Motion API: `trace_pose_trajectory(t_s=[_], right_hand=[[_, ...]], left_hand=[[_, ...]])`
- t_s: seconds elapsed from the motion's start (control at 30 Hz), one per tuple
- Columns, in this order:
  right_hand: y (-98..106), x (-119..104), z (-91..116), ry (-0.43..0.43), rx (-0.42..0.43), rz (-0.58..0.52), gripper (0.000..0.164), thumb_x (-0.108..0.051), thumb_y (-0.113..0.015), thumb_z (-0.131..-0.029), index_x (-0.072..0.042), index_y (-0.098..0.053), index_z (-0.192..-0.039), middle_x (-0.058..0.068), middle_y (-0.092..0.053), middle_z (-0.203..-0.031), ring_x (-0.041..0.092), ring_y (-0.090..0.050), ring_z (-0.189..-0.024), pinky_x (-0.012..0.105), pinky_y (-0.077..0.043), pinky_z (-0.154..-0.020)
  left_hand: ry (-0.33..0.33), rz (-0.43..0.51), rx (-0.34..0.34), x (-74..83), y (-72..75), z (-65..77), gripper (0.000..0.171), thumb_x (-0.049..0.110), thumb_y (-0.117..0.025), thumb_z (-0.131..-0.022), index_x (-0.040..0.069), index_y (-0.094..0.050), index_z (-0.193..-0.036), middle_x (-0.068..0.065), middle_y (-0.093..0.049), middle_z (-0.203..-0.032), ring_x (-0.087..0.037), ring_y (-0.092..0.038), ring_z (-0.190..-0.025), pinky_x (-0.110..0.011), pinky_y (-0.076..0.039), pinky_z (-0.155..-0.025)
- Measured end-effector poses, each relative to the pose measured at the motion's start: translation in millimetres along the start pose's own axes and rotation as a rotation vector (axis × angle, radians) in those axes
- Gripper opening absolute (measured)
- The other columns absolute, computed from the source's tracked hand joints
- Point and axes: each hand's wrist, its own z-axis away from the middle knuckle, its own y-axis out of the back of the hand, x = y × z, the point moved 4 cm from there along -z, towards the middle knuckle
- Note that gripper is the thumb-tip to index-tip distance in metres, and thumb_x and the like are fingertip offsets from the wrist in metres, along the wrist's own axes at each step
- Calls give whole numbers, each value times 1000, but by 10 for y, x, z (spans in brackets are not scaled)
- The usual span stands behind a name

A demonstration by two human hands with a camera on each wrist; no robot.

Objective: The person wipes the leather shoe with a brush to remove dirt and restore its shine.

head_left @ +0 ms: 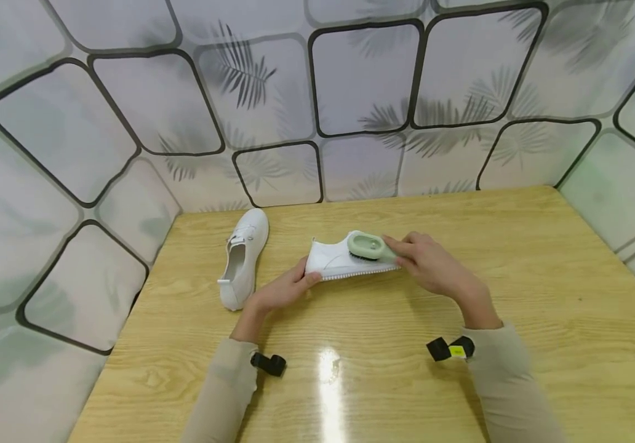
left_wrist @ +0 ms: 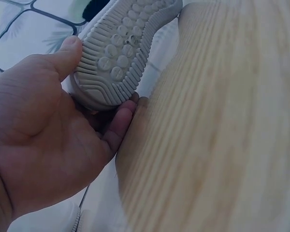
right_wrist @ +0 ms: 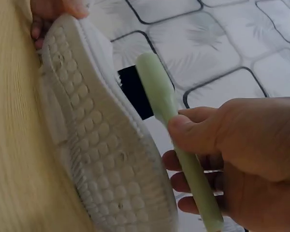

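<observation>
We have the white shoe (head_left: 331, 255) near the back edge of the counter (head_left: 517, 277), about midway between its left and right edges. It is tilted with its sole (left_wrist: 116, 53) towards us; whether its lower side touches the counter we cannot tell. Our left hand (head_left: 284, 288) has its fingers clamped on the heel end, the thumb on one side and the fingertips on the other. Our right hand (head_left: 434, 267) has its fingers closed round the handle of the green brush (head_left: 367, 245), whose dark bristles (right_wrist: 135, 92) sit at the shoe's upper; how hard they press, if at all, we cannot tell.

We judge the shoe light, with a bendy, grippy sole and a softer upper that would dent if we squeezed it. The heel looks the best place to hold, as it is probably firmer and leaves the upper free. The brush looks light and stiff, likely smooth plastic, so its narrow handle suits a full grip.

The second shoe (head_left: 249, 261) lies upright towards the counter's back left corner, its heel just beside our left wrist, so swinging that arm leftwards could knock it. The patterned wall (head_left: 273, 111) rises behind the back edge and limits reach that way. To the right of our right hand, nothing stands in the way.
</observation>
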Motion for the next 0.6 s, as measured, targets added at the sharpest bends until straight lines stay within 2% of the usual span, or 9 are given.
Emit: trace_pose_trajectory(t_s=[0.1,0.3,0.4,0.47,0.6], right_hand=[[-10,-37,-44,5,11,9,48,-5,-57,-99,-6,-48,-146,18,-58,-104,32,-54,-95,47,-44,-81],[215,293,192,-120,-39,-32,48,-5,-58,-99,-2,-47,-146,15,-54,-96,23,-45,-78,37,-38,-69],[257,389,282,-161,-56,-28,49,-7,-59,-99,-3,-46,-146,14,-54,-94,20,-41,-73,35,-35,-66],[221,360,260,-145,-48,-29,49,-7,-59,-99,-3,-47,-146,14,-54,-94,20,-42,-74,35,-36,-66],[53,153,69,-79,-9,-8,50,-9,-58,-100,-4,-44,-148,17,-55,-99,25,-49,-82,39,-40,-72]], left_hand=[[-9,6,5,3,0,3,68,35,-40,-108,8,-6,-159,-13,-17,-163,-24,-16,-149,-45,-17,-120],[-32,10,0,17,-8,-3,68,34,-40,-108,10,-4,-160,-12,-14,-164,-23,-13,-150,-46,-15,-120],[-38,12,-8,14,-6,-5,68,33,-40,-108,10,-3,-160,-11,-12,-165,-23,-12,-150,-45,-15,-120],[-42,14,-13,4,-5,-7,68,33,-40,-108,11,-2,-160,-10,-11,-165,-22,-11,-150,-45,-14,-120],[-37,31,-12,-12,-7,-8,68,33,-40,-108,11,-2,-160,-10,-10,-165,-22,-10,-150,-45,-14,-120]])
